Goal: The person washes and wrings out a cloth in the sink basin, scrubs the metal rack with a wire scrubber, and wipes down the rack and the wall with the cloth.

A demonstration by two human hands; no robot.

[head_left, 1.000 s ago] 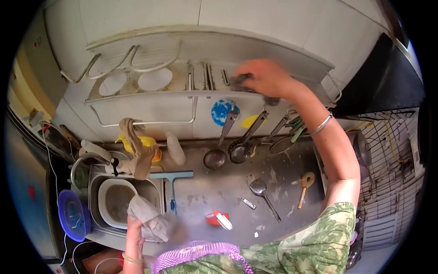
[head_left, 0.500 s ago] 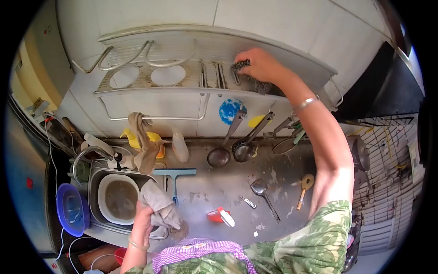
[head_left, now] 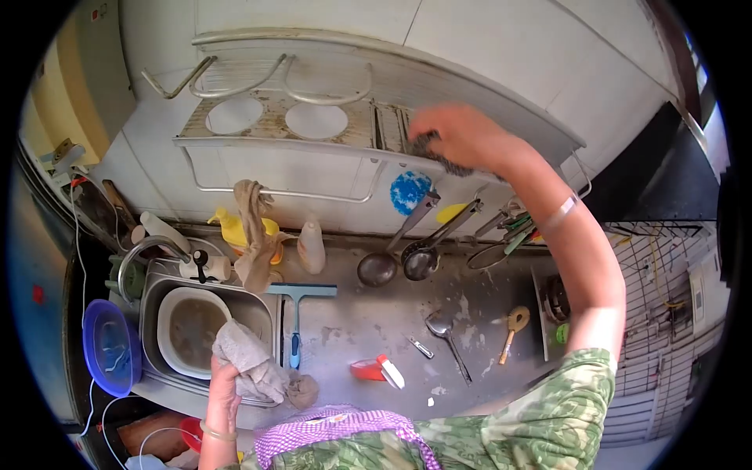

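My right hand (head_left: pixel 464 135) is up at the wall-mounted metal rack (head_left: pixel 362 124), its fingers curled round a grey steel wool scrubber (head_left: pixel 453 166). The scrubber is at the rack's slotted part near the front edge; motion blurs the fingers. Low on the left, my left hand (head_left: pixel 222 392) grips a grey cloth (head_left: pixel 247 356) beside the sink (head_left: pixel 270 313). The cloth hangs over the sink's right rim and counter edge. Brown stains mark the rack around its two round holes.
A white basin (head_left: pixel 166 329) of murky water sits in the sink. A squeegee (head_left: pixel 296 321), spray bottle (head_left: pixel 377 370), ladle (head_left: pixel 377 269), metal spatula (head_left: pixel 440 323) and wooden-handled brush (head_left: pixel 517 319) are on the steel counter (head_left: pixel 352 313). A rag (head_left: pixel 252 243) hangs from the rack's lower rail.
My right hand has shifted with the scrubber toward the rack's front edge. My left hand still grips the cloth, and the head view has moved slightly.
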